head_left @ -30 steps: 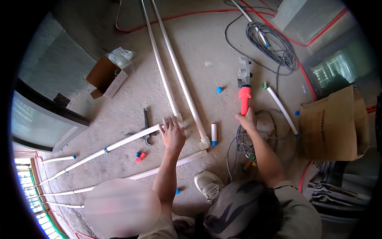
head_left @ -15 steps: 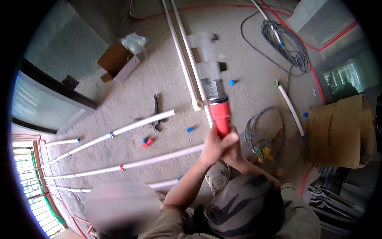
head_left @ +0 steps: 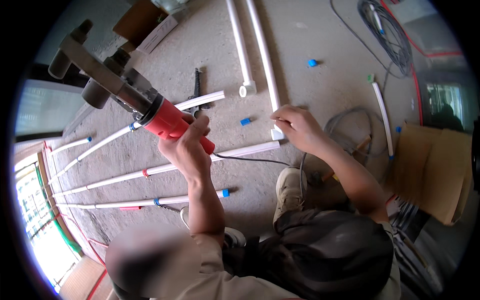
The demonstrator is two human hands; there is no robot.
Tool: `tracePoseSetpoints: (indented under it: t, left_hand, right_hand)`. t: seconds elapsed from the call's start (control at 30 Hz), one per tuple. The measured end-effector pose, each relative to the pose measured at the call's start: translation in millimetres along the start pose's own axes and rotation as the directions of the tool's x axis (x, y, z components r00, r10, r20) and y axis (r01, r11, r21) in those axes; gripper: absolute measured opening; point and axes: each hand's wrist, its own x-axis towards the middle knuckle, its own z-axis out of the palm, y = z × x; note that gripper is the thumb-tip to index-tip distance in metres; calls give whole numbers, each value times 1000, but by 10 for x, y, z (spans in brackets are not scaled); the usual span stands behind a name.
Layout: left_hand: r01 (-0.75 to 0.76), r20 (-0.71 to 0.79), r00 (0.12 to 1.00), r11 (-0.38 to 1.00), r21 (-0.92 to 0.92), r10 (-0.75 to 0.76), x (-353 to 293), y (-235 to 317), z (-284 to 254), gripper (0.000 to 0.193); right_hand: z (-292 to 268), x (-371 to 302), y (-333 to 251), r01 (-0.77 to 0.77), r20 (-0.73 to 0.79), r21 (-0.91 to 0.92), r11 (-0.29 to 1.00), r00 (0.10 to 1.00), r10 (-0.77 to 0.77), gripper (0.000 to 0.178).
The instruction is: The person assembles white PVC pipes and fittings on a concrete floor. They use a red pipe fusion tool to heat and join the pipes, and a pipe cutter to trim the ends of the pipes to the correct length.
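Observation:
My left hand (head_left: 187,150) is wrapped round the red handle of a pipe fusion welder (head_left: 167,120), which is held tilted up above the floor. Its grey heating plate with dark round sockets points to the far left. A dark cord runs from the handle toward my feet. My right hand (head_left: 300,127) is over the near end of a long white pipe (head_left: 262,55), fingers curled together; what they grip, if anything, is hidden. Just below them shows a white fitting (head_left: 277,134). Beside it lies another white pipe (head_left: 238,42) ending in an elbow fitting (head_left: 247,89).
White pipes (head_left: 110,175) with coloured clips run along the floor at left. A dark pipe cutter (head_left: 197,85) and blue plugs (head_left: 245,121) lie around. Coiled grey cable (head_left: 387,40) is far right, a cardboard box (head_left: 425,170) near right. My shoe (head_left: 289,192) stands between.
The welder has swung left and up, now in my left hand alone. My right hand has let go of its handle and moved right, to the white pipe's end.

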Motion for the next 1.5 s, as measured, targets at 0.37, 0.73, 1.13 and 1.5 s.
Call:
tracePoseSetpoints:
  t: [0.37, 0.73, 1.13, 1.5]
  left_hand:
    - [302, -4, 950, 910, 283, -313, -27, -1043, -1259, 12]
    - [92, -88, 994, 911, 401, -62, -347, -1429, -498, 32]
    - [276, 115, 944, 933, 233, -308, -507, -608, 156, 24]
    - [477, 285, 850, 877, -57, -443, -910, -223, 697, 10]
  right_hand:
    - [1753, 721, 222, 229, 498, -271, 935, 864, -67, 18]
    - [6, 188, 1345, -187, -164, -394, 900, 978, 131, 23]
    - [-658, 316, 1059, -45, -287, -272, 961, 957, -37, 31]
    - [-428, 783, 391, -151, 164, 145, 978, 978, 127, 24]
